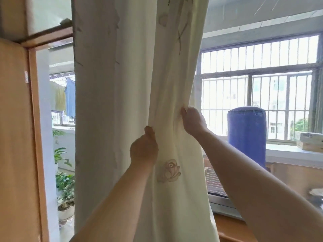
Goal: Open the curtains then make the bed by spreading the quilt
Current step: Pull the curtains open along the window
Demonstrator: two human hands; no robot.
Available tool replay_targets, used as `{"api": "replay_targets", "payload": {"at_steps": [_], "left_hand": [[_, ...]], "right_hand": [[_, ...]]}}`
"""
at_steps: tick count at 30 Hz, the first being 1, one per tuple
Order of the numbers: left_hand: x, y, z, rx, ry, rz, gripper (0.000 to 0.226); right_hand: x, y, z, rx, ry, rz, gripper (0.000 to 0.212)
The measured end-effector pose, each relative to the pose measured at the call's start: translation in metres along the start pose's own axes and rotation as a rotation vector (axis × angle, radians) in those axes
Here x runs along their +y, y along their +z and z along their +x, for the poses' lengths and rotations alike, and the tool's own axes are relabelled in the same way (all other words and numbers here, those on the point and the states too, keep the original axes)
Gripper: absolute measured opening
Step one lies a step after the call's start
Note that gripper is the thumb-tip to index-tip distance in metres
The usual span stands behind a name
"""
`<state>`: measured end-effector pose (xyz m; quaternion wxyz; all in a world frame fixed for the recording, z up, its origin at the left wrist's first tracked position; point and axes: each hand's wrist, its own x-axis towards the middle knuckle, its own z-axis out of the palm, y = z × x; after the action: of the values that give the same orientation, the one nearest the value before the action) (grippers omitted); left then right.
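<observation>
1. Curtain [122,102]: cream fabric with an embroidered rose, gathered into a hanging bundle in front of the barred window [258,88].
2. Left hand [143,147]: arm raised, fingers clenched on the folds.
3. Right hand [192,120]: higher, fingers pinching the curtain's right edge.

The curtain [122,102] is cream woven cloth, matt and soft, creased into folds where the left hand [144,147] and right hand [193,120] bunch it; a rose motif [170,170] on it looks stitched or printed in dull pink and tan. At the left, the door frame [37,119] is smooth wood with a light orange, low-sheen finish. Far right, the window bars [262,55] look like painted metal, weathered and dull. The blue barrel [247,130] seems to be plastic, slightly dusty and matt. The sill [279,151] is pale, smooth and faintly glossy.
</observation>
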<state>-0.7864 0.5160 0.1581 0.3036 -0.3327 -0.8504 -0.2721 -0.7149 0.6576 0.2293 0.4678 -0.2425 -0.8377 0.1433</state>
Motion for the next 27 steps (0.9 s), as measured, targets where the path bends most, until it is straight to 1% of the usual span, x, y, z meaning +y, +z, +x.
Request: {"api": "replay_targets", "payload": {"at_steps": [3,7,9,11,13,14,15,17,18,19,20,21,24,25,27], "left_hand": [[-0.032,-0.009,0.009,0.007,-0.035,0.055,0.034],[-0.076,-0.018,0.01,0.006,-0.092,0.106,0.044],[-0.093,-0.025,0.015,0.024,-0.107,0.107,0.045],[-0.104,-0.031,0.022,0.036,-0.124,0.068,0.042],[-0.107,-0.031,0.027,0.049,-0.16,-0.042,0.039],[-0.106,-0.028,0.029,0.048,-0.185,-0.107,0.046],[-0.104,-0.024,0.032,0.031,-0.203,-0.154,0.057],[-0.098,-0.017,0.038,-0.046,-0.223,-0.18,0.085],[-0.094,-0.013,0.042,-0.085,-0.235,-0.18,0.097],[-0.093,-0.011,0.045,-0.117,-0.248,-0.167,0.103],[-0.092,-0.006,0.049,-0.132,-0.255,-0.155,0.103],[-0.092,-0.001,0.054,-0.132,-0.263,-0.15,0.095],[-0.1,0.013,0.065,-0.095,-0.24,-0.138,0.052],[-0.104,0.017,0.067,-0.08,-0.217,-0.113,0.044],[-0.112,0.024,0.072,-0.04,-0.178,-0.06,0.038]], "right_hand": [[-0.031,0.026,0.002,-0.022,-0.017,0.029,0.042],[-0.061,0.054,-0.002,-0.071,-0.025,0.057,0.042],[-0.073,0.063,0.0,-0.09,-0.015,0.065,0.041],[-0.082,0.069,0.001,-0.053,-0.034,-0.033,0.039],[-0.083,0.075,0.004,0.066,-0.062,-0.135,0.034],[-0.083,0.077,0.003,0.11,-0.044,-0.124,0.03],[-0.083,0.078,0.003,0.128,-0.005,-0.079,0.027],[-0.08,0.08,0.004,0.089,0.112,0.039,0.029],[-0.079,0.078,0.005,0.048,0.165,0.077,0.031],[-0.077,0.079,0.007,0.011,0.201,0.1,0.034],[-0.073,0.079,0.01,-0.013,0.223,0.112,0.035],[-0.069,0.081,0.015,-0.025,0.231,0.113,0.035],[-0.06,0.09,0.028,-0.021,0.211,0.162,0.033],[-0.058,0.094,0.03,-0.01,0.183,0.188,0.033],[-0.058,0.102,0.033,-0.001,0.14,0.222,0.03]]}}
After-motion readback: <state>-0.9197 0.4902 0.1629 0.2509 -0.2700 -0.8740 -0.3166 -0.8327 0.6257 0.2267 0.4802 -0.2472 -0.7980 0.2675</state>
